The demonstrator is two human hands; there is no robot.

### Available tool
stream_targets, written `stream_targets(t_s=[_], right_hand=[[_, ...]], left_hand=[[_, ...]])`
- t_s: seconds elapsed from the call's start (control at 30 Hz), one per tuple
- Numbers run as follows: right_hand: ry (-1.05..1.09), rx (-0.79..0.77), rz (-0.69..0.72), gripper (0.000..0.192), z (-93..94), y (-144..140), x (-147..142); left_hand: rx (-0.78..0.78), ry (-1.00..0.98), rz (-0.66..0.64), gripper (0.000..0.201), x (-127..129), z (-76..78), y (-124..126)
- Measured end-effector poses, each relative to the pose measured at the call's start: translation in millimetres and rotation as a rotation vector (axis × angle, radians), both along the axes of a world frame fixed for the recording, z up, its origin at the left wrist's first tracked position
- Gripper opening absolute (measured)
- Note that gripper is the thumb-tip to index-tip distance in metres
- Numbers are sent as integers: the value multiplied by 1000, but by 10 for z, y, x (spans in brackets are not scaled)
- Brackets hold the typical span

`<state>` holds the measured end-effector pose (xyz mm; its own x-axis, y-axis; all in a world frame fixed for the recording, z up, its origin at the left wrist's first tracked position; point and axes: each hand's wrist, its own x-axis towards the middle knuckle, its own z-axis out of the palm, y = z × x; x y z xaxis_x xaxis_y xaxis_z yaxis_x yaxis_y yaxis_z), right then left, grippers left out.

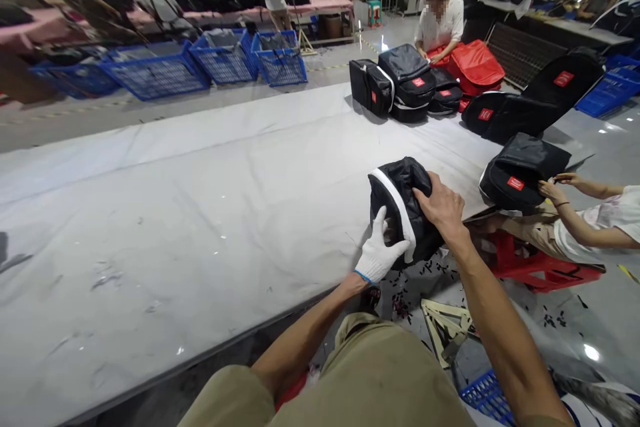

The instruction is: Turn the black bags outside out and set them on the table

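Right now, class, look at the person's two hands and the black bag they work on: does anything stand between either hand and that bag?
Nothing visible does. The gloved left hand grips the black bag at its white-trimmed edge, and the bare right hand lies on its top. Both touch it directly at the edge of the grey table.

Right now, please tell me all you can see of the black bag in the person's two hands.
The black bag looks like smooth, slightly shiny fabric, crumpled and bunched, with a white band curving across its front. It sits at the near edge of the grey table, partly past the corner. The gloved left hand grips its lower front over the band; the bare right hand presses on its top right side. No label shows.
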<state>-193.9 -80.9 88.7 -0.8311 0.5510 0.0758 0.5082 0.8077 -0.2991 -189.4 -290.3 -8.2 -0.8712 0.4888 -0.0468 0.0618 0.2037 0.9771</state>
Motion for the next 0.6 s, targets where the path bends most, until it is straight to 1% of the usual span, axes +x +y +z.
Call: stream_targets(t_s=[0.07,0.1,0.13,0.2,0.3,0.37,0.5,0.6], right_hand=[[-8,1,-44,65,-17,86,-56],[-8,-2,-62,65,-23,119,-70],[-7,-5,-79,65,-27,143,-78],[-3,-10,-104,65,-32,166,-80],[-3,-8,-115,66,-33,164,-60],[-7,-4,-108,65,-28,158,-36],[-14,12,-96,63,-23,130,34],[4,39,-94,63,-47,49,89]], left_hand=[[39,-65,-4,94,37,-99,34],[47,-80,3,83,47,-123,52],[48,-77,12,75,51,-130,71],[31,-51,30,64,45,-109,110],[-16,17,28,58,19,-58,167],[-75,93,16,56,1,-42,196],[-275,356,71,60,-73,-12,226],[-413,547,135,60,-237,103,258]])
